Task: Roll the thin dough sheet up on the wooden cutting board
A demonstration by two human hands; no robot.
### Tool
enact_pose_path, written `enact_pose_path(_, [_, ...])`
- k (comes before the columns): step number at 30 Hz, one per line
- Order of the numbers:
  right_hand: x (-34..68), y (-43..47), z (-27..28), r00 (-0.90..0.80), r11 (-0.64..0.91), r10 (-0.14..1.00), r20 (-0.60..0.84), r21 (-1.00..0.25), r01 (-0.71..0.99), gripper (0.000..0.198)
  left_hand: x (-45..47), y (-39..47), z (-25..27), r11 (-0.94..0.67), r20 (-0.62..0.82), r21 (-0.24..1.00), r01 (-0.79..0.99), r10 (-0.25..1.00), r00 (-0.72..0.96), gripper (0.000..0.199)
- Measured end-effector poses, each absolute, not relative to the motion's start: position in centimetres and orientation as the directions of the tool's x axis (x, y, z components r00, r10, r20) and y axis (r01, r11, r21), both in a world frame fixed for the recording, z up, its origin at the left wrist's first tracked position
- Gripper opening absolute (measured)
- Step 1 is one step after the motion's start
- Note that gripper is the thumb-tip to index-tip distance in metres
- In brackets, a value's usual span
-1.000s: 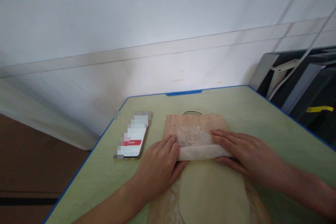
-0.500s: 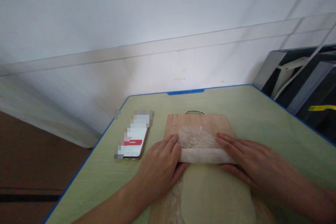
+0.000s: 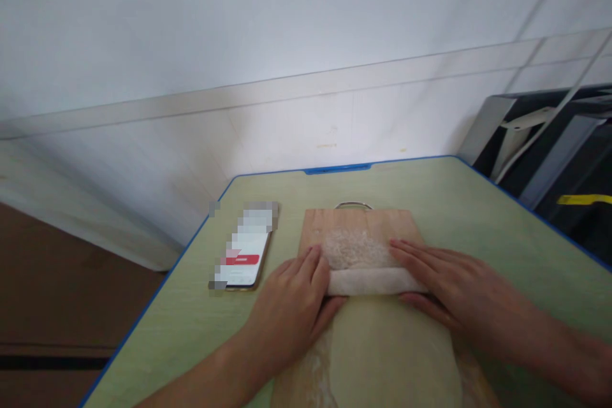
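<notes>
A pale, thin dough sheet [image 3: 392, 350] lies on a wooden cutting board [image 3: 356, 218], its far end wound into a floury white roll [image 3: 370, 282] that lies across the board. Whether a rolling pin is inside the roll cannot be seen. My left hand [image 3: 296, 293] is closed around the roll's left end, thumb on the near side and fingers over the far side. In the same way my right hand [image 3: 447, 287] grips the right end. Both ends of the roll are hidden under the hands. Beyond it, flour [image 3: 354, 247] is spread on the bare wood.
The board rests on a green table [image 3: 411, 182] with a blue edge. To its left lies a phone [image 3: 246, 255] with a lit, partly blurred screen. A white wall [image 3: 287, 134] stands behind the table. Dark and grey objects [image 3: 540, 153] lean beyond the right edge.
My right hand has shifted very slightly left along the roll, and the view has tilted a touch. The left hand, roll and phone look almost unchanged.
</notes>
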State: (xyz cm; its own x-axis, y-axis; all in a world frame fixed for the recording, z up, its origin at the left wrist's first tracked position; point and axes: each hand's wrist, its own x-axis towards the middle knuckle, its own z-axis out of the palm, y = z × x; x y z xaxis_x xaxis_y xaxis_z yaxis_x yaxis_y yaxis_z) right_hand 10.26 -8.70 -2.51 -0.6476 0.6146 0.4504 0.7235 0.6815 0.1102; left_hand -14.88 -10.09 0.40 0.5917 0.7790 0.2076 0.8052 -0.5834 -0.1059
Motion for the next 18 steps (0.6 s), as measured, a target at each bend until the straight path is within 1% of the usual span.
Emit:
enact_pose_path(2, [10.0,-9.1,-2.5,-0.655,0.676,0.590,0.472,0.155,0.720,0.037,-14.6,-10.6,0.4,-0.582,0.209,-0.118,0.805,0.778,0.593,0.042])
enact_pose_path(4, [10.0,-9.2,-2.6,-0.663,0.682,0.578,0.475,0.165,0.713,0.036,-14.6,-10.7,0.4,-0.590,0.208,-0.108,0.800,0.774,0.598,0.041])
enact_pose_path(8, [10.3,-8.7,-2.5,-0.654,0.698,0.610,0.447,0.086,0.710,0.034,-15.0,-10.0,0.4,-0.615,0.205,-0.046,0.787,0.765,0.610,0.031])
enact_pose_path(11, [10.5,-8.3,-2.5,-0.652,0.706,0.627,0.426,0.043,0.707,0.035,-15.3,-9.5,0.3,-0.626,0.211,-0.022,0.780,0.759,0.616,0.028])
enact_pose_path(18, [10.4,-8.2,-2.5,-0.671,0.713,0.600,0.435,0.090,0.696,0.035,-15.2,-9.6,0.3,-0.617,0.237,-0.034,0.786,0.759,0.606,0.027])
